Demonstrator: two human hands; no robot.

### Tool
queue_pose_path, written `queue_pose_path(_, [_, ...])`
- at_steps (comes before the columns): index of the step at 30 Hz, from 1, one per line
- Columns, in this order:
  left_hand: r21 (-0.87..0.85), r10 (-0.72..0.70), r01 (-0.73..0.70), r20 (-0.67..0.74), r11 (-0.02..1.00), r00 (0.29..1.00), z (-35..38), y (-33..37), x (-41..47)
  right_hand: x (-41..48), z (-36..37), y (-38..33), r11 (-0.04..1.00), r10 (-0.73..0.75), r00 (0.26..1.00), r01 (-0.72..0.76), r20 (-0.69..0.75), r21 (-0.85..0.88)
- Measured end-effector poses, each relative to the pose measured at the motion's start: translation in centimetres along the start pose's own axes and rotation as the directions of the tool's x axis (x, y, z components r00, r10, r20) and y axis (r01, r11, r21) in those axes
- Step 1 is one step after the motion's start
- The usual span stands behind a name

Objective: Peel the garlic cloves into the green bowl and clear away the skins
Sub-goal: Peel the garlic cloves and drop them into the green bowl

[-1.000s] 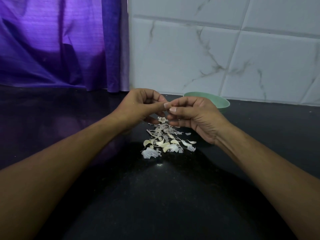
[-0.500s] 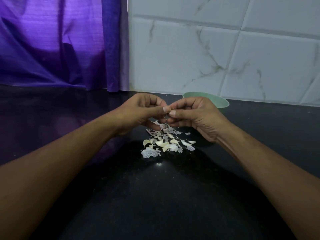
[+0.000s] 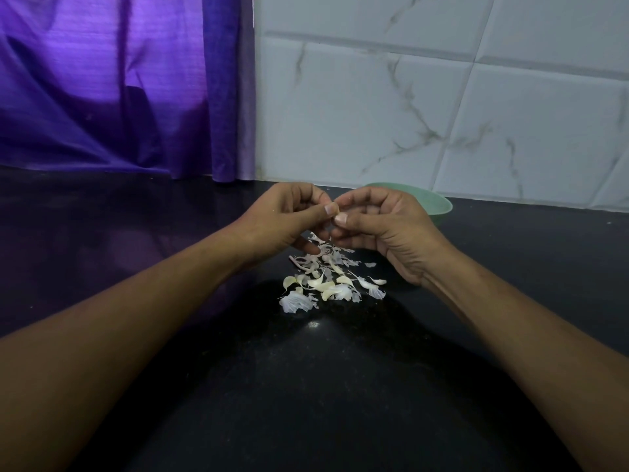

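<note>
Black, speckled stone makes up the counter (image 3: 306, 396) we are looking down on, with a small glint of light on it near the middle. Above the counter's middle our two hands meet, and between their tips we see a small pale garlic piece (image 3: 336, 212). Most of it is hidden by the thumbs, so we cannot tell whether it is clove or skin.

Our left hand (image 3: 282, 218) has its fingers curled inward, with thumb and forefinger pinching the piece from the left. Our right hand (image 3: 386, 226) is curled too, and its thumb tip presses on the piece from the right, just beside the left thumb.

Directly under the hands lies a loose heap of garlic skins (image 3: 323, 284), papery white flakes mixed with thicker cream pieces. The heap spreads toward the near edge, and a few scraps lie apart on the right.

Behind the right hand, close to the counter's far edge, stands the green bowl (image 3: 439, 206), partly covered by the hand; we cannot see inside it.

Past the far edge rise a white marbled tile wall (image 3: 425, 107) on the right and a purple curtain (image 3: 102, 97) on the left.
</note>
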State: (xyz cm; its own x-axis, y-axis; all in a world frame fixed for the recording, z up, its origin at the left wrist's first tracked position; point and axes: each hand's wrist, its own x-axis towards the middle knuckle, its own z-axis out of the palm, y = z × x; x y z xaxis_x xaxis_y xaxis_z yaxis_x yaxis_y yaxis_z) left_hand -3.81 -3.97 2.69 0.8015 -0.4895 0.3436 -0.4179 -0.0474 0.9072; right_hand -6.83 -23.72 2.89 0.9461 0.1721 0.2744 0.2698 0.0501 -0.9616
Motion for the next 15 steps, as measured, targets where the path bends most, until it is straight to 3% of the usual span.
queue_pose_path(7, [0.007, -0.015, 0.015, -0.093, 1.000, 0.996, 0.62, -0.20, 0.02, 0.00, 0.18, 0.07, 0.998, -0.036, 0.999, 0.035, -0.030, -0.055])
queue_pose_path(15, [-0.016, -0.107, 0.107, 0.001, 0.994, 0.994, 0.19, -0.18, -0.08, -0.11, 0.42, -0.53, 0.997, -0.068, 0.988, 0.070, -0.136, 0.015])
